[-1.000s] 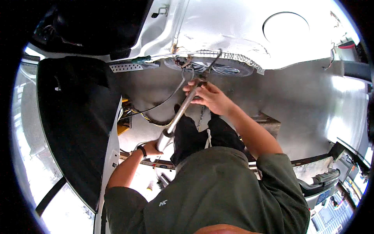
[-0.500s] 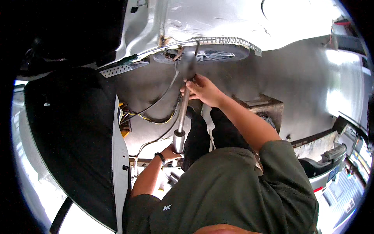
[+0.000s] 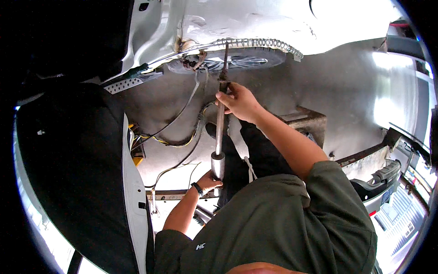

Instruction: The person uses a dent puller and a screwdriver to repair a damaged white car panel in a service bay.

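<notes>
A slide hammer (image 3: 220,132), a long metal rod with a thick cylindrical weight (image 3: 218,160), stands nearly upright in the view between my two hands. My right hand (image 3: 242,102) is closed around the rod near its far end. My left hand (image 3: 210,182) grips its near end, around the lower part of the weight; some of those fingers are hidden. From the rod's far end a thin hook (image 3: 226,57) reaches up to a row of metal rings (image 3: 269,43) along the lower edge of a silver car body (image 3: 255,20). Whether the hook has caught a ring is too small to tell.
An open car door (image 3: 68,173) with a dark inner side fills the left. A spoked wheel (image 3: 246,60) shows below the car's edge. Cables (image 3: 182,142) trail over the floor. A rusty metal box (image 3: 315,121) stands right of my legs, and a bumper part (image 3: 374,189) lies farther right.
The slide hammer has swung from a slant to nearly upright, its near end moving right with my left hand. The hook end was blurred and is now sharp. The car has shifted left in view.
</notes>
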Demonstrator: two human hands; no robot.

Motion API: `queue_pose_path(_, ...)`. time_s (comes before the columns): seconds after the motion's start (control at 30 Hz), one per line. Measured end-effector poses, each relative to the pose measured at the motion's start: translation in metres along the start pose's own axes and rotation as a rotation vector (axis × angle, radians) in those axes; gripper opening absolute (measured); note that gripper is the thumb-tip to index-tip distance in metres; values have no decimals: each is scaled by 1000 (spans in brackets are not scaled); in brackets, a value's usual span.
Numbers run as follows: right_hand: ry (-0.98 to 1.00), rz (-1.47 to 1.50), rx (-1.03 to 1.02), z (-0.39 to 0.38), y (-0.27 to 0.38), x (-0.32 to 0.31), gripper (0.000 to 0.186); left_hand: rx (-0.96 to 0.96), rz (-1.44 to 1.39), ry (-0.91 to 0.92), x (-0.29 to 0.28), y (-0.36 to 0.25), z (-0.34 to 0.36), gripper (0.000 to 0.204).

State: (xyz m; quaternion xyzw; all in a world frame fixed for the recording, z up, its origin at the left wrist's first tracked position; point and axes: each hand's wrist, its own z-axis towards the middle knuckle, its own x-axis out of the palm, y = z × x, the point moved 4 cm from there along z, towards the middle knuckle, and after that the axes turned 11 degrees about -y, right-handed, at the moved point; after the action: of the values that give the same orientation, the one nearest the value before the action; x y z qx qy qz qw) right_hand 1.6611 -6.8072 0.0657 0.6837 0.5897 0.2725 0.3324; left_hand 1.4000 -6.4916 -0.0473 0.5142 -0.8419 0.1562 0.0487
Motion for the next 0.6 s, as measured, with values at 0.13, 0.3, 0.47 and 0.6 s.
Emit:
queue_pose_path(0.13, -34, -61, -3, 5, -1, -4, 37, 12, -76, 30, 20, -6, 1, 62)
queue_pose_path(0.3, -31, -163, -38, 13, 0, -15, 39, 9, -113, 41, 50, -16, 2, 51)
queue_pose_path(0.47, 11, -208, -21, 17, -4, -26, 40, 76, -109, 177, 89, -21, 6, 40)
queue_pose_path(0.6, 1, -212, -25, 15, -12, -31, 38, 105, -122, 172, 110, -14, 11, 48)
